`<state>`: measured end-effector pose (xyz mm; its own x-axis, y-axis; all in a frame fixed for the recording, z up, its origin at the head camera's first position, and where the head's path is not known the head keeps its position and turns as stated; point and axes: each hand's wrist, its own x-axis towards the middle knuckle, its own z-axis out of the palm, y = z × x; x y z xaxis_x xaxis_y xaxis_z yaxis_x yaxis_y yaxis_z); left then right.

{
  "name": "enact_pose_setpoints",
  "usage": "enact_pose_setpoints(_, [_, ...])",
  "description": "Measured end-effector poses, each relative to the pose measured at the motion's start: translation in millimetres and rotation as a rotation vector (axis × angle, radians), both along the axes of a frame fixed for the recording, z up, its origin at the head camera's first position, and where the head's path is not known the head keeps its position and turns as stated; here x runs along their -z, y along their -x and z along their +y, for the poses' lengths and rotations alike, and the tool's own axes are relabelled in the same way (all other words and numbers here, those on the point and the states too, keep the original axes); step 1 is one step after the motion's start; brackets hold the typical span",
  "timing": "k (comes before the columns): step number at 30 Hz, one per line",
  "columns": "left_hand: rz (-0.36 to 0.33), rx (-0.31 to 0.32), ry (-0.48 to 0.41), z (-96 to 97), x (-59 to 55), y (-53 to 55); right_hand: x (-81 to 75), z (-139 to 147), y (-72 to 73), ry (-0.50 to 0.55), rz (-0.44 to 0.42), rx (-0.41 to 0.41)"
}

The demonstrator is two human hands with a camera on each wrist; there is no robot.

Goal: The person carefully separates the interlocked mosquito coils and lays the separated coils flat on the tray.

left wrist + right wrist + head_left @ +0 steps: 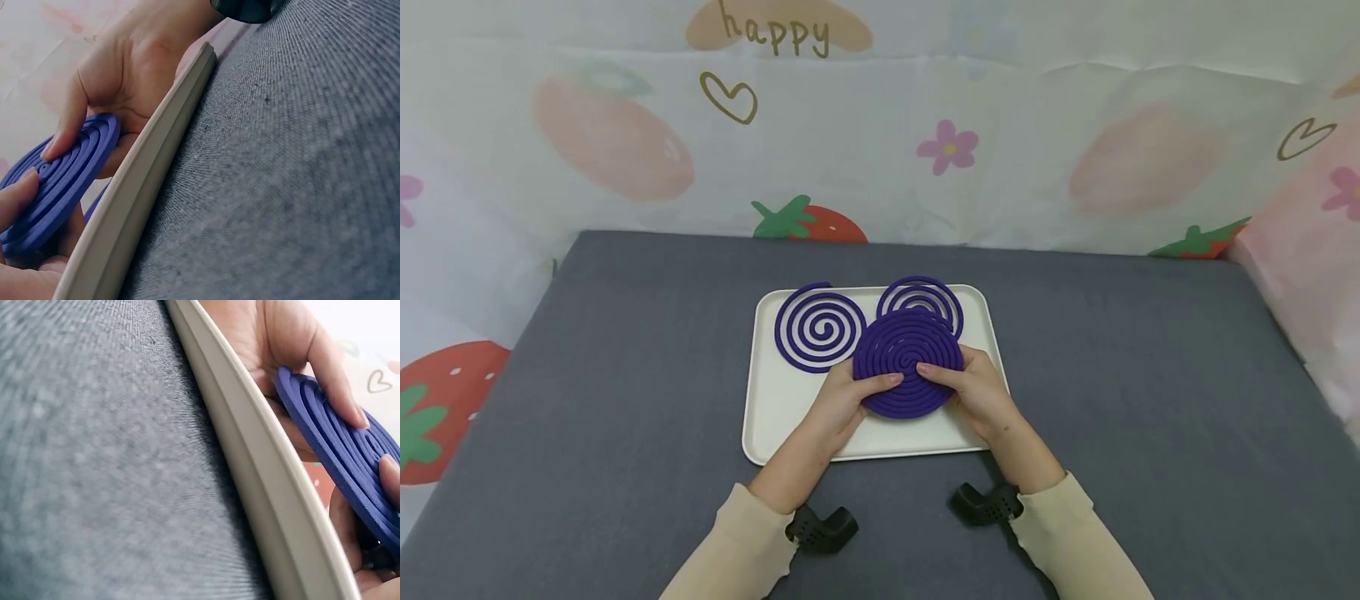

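Between both hands is a dark purple disc of tightly nested mosquito coils (pixel 906 402), raised at a tilt over the white tray (pixel 782 421). My left hand (pixel 838 406) grips its left edge and my right hand (pixel 982 397) its right edge. Both thumbs lie on the front face near the centre, with fingers behind, as the wrist views of the coil disc (pixel 78 172) (pixel 331 447) show. One loose spiral coil (pixel 824 332) lies at the tray's back left. Another coil (pixel 919 280) at the back right is partly hidden by the held disc.
The tray stands on a grey cloth-covered table (pixel 625 400); its raised rim (pixel 150 156) is close to the hands. Black wrist devices (pixel 823 531) sit at both cuffs. Behind the table hangs a printed curtain (pixel 1015 108) with strawberries and flowers.
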<state>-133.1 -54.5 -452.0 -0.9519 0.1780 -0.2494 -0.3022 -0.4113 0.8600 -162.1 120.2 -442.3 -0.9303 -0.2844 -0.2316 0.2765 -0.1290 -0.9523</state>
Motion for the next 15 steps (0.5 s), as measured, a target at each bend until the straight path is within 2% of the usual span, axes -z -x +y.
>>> enact_pose_setpoints(8, [-0.014,0.009,0.026,2.7,1.9,-2.5,5.7,3.3,-0.6,-0.049,-0.016,0.010])
enact_pose_setpoints(15, [-0.002,0.010,0.034,1.5,0.0,1.2,3.9,2.4,2.7,-0.044,0.009,0.000])
